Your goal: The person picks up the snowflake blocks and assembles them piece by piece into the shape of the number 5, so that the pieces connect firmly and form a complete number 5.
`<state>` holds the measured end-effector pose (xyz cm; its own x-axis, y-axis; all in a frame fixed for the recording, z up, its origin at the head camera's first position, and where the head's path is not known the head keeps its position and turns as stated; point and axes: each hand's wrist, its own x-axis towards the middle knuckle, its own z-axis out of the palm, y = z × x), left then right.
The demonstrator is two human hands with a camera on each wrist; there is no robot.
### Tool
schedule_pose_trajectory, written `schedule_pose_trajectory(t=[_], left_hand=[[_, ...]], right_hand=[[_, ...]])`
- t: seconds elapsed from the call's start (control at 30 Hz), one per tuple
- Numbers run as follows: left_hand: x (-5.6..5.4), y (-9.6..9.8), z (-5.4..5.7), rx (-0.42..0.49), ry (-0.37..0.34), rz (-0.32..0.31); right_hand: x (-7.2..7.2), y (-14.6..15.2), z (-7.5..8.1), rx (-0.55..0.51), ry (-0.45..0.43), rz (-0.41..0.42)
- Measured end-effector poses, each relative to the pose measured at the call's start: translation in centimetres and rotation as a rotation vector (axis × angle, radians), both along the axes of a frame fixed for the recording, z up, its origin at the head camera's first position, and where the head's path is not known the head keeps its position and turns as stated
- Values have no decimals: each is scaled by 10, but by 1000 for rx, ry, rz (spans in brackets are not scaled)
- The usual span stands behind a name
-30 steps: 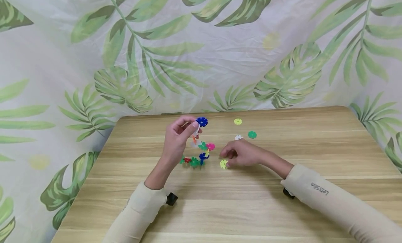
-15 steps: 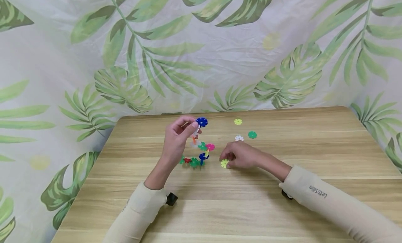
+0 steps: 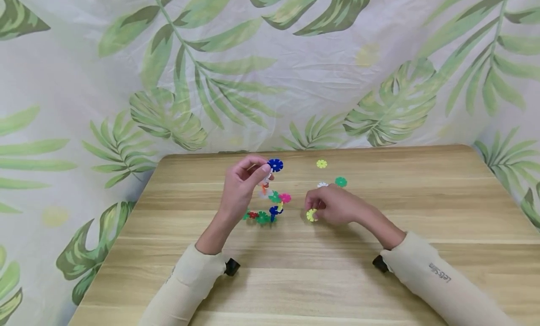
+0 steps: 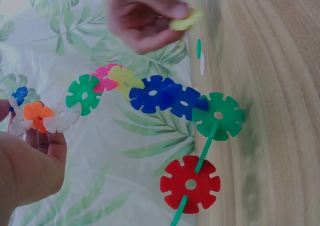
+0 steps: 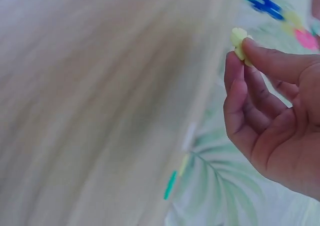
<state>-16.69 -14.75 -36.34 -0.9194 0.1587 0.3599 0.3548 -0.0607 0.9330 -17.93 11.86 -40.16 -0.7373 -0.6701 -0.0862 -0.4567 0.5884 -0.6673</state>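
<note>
My left hand (image 3: 240, 188) pinches the upper end of a chain of slotted, flower-shaped plastic discs, just below a blue disc (image 3: 276, 165). Down from there run white, orange (image 4: 37, 117), clear, green, pink and yellow discs, then two blue ones. The lower part, with a green disc (image 4: 218, 117) and a red disc (image 4: 190, 184), stands low over the table. To the right of the chain, my right hand (image 3: 339, 204) pinches a loose yellow disc (image 5: 240, 43) between thumb and fingers. That disc is apart from the chain.
Beyond my right hand, a yellow disc (image 3: 322, 163), a green disc (image 3: 341, 181) and a partly hidden white disc (image 3: 322, 185) lie on the wooden table (image 3: 295, 279). A leaf-patterned cloth (image 3: 236, 82) hangs behind the table's back edge.
My right hand has taken the yellow disc and moved it slightly right, away from the chain. My left hand stays nearly where it was on the chain. The head view has shifted a little.
</note>
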Motion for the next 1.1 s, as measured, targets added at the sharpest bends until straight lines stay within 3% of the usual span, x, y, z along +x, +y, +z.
schedule_pose_trajectory(t=[0.3,0.53,0.73,1.1], left_hand=[[0,2,0,-14,2,-3],[-1,1,-2,-10,8,3],[0,1,-2,-13,16,7],[0,6,1,4,19,-8]], right_hand=[[1,17,35,-216,62,-198],[1,12,49,-377,81,-328],[0,3,56,-463,66,-380],[-3,-9,62,-570,40,-362]])
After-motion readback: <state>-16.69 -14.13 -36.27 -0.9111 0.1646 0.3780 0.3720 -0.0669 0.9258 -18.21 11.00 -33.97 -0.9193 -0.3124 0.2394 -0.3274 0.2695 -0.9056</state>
